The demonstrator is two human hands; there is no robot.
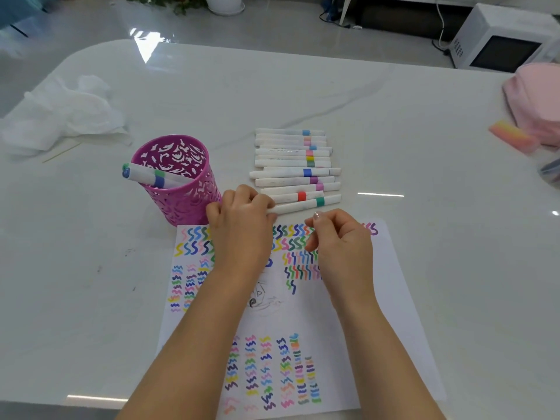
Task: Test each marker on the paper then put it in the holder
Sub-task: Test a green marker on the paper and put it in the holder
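Far left of the purple cut-out metal cup holder (pixel 181 189): crumpled white tissue (pixel 66 116), not part of the job. The holder stands upright on the glossy white surface (pixel 424 140) w/ just two white markers, blue- and green-banded (pixel 151 177), leaning out over its left rim. So approx. two done.

Just right of the holder's base, the left grip (pixel 242 219) is clenched round the left end of a white marker w/ a green band (pixel 306 204), the nearest one of the pile. It sits roughly level and no bare tip shows, so prob. not tested yet. Right of the holder and behind that marker, a row of white colour-banded markers (pixel 294 159) lies side by side, a dozen or so, all waiting.

Further right of the holder, the right grip (pixel 339 244) hovers just beside the green-band marker, fingers curled in. Nothing seen in them, but can't tell if sth small is pinched.

In front of the holder, under both forearms, the white paper sheet (pixel 388 298) is thick w/ coloured squiggles, far more than two markers' worth, so the marks alone don't give the count. Judgement: early stage, w/ most of the pile left to test & drop in.
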